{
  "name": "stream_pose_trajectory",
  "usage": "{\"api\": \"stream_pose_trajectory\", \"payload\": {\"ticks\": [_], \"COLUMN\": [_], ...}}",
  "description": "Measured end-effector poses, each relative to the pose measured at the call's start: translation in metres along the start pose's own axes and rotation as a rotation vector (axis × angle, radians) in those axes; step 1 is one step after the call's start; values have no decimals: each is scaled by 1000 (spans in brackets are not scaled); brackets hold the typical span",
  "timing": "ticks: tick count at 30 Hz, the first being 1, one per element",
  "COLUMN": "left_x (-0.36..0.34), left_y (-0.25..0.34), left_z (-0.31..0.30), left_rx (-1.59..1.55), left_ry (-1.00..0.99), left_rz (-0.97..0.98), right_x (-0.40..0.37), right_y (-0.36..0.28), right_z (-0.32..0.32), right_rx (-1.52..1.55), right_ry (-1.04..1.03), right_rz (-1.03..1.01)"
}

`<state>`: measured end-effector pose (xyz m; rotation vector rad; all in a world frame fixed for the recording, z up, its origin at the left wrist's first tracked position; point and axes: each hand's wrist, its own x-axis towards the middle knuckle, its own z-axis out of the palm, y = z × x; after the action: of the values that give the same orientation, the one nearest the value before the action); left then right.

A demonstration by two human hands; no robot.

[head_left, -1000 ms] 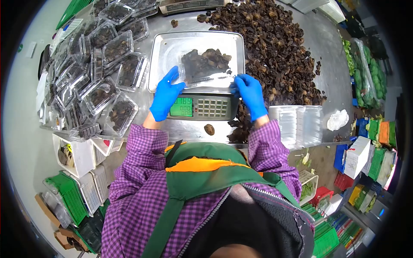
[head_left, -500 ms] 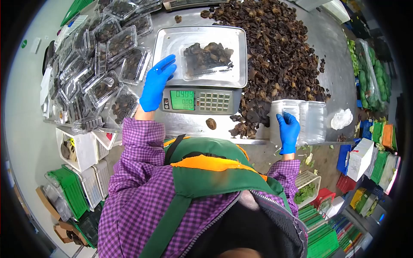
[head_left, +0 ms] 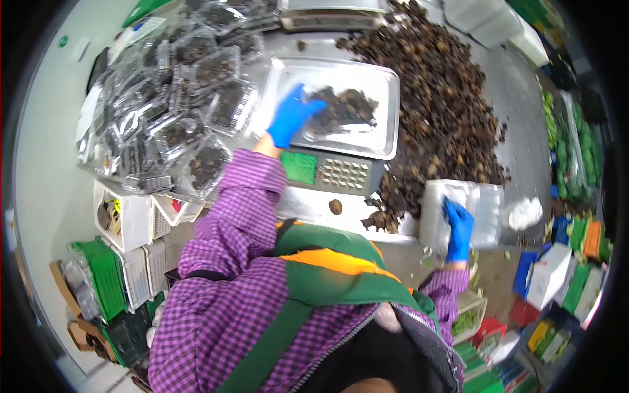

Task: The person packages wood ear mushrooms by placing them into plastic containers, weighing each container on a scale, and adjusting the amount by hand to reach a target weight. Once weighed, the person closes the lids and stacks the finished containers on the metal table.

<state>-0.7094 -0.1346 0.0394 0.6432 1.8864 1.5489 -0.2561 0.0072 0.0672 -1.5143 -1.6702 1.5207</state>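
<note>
My left hand (head_left: 293, 119), in a blue glove, reaches over the metal tray (head_left: 391, 111) of a digital scale (head_left: 344, 174). Its fingers are apart, next to a clear plastic container (head_left: 337, 133) of dark, wrinkled pieces that look like wood ear mushrooms. The green display is too blurred to read. Also gloved in blue, my right hand (head_left: 460, 230) is at a stack of clear plastic containers (head_left: 434, 206) near the table's front edge. Its fingers are pinched together on the top of the stack, and the fingertips are blurred.
A large heap of mushrooms (head_left: 436, 98) covers the table right of the scale. Many filled, closed packs (head_left: 216, 69) pile up at the left. One loose piece (head_left: 335, 207) lies before the scale. White crumpled plastic (head_left: 525, 213) is at the right. Another scale (head_left: 334, 19) stands behind.
My left hand has moved from the tray's left side in over it, towards the container. My right hand stays at the stack. The whole view has shifted with my head.
</note>
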Motion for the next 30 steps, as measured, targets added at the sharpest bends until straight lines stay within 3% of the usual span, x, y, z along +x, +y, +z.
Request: {"api": "stream_pose_trajectory", "payload": {"ticks": [1,3,4,5,6,8,10,12,14,16,18,20,22,24,25,26,27,28,30], "left_x": [9,9,12,-8,-9,-12,-15,-11,3,27,29,61,62,61,58,60,55,38,15], "left_y": [-8,-7,-11,30,18,20,27,35,38,24,89,86,108,73,77,83,46,68,59], "left_z": [0,3,1,-2,4,1,-8,-32,-79,-141,-181,-257,-291,-314,-294,-270,-261,-215,-156], "left_rx": [-86,237,-48,-166,-163,-332,-484,-558,-445,-224,-794,-757,-796,-640,-492,-639,-352,-562,-330], "left_ry": [-105,91,-10,-137,6,-16,-12,64,144,273,419,665,907,876,822,883,694,590,401], "left_rz": [4,112,-28,-139,-55,-88,-86,-91,80,459,216,390,390,343,291,171,332,250,209], "right_x": [-3,-14,-22,-26,-27,-40,-41,-41,-35,-23,-15,-4,6,19,23,23,22,23,30], "right_y": [-4,-26,-43,-52,-63,-99,-118,-141,-153,-149,-158,-162,-164,-157,-156,-160,-165,-165,-170], "right_z": [0,-5,-11,-14,-15,-3,20,59,102,131,159,183,199,218,222,226,226,226,211], "right_rx": [1,-100,-204,-198,-191,-265,-249,-371,-338,-332,-377,-396,-499,-527,-563,-533,-458,-461,-419], "right_ry": [97,248,314,378,446,504,473,333,193,49,-57,-130,-212,-286,-345,-421,-500,-529,-469], "right_rz": [-40,-153,-227,-321,-412,-527,-526,-768,-938,-978,-1055,-1083,-1094,-1088,-1070,-1041,-1003,-977,-945]}}
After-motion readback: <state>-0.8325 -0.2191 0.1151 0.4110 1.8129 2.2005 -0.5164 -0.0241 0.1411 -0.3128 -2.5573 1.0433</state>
